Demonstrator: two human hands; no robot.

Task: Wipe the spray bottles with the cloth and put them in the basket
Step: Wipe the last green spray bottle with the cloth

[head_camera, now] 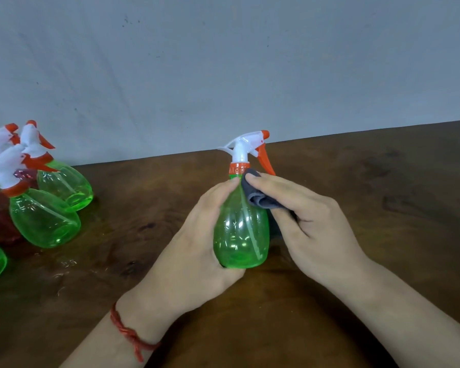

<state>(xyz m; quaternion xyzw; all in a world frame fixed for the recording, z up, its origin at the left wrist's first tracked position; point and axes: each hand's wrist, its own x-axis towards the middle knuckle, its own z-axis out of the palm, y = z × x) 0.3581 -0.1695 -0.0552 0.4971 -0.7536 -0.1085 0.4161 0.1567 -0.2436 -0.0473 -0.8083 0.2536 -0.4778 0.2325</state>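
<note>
Clasping the bottle (241,235) upright at the middle of the surface (369,187), the left grip (194,235) steadies it; the right grip (311,216) pinches the cloth (260,201) against its shoulder. Best to rotate the bottle, wiping downward.

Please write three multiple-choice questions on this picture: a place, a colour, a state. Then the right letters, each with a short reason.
1. Where are the other spray bottles? A) left on the table B) right on it C) in its middle
2. The cloth is: A) white B) dark grey C) yellow
3. The held bottle is: A) lying flat B) upright, spray head on C) upright, head off
Key: A, they cluster at the left edge; B, the right hand holds a dark grey cloth against it; B, the left hand grips it upright, white and orange head in place.
</note>
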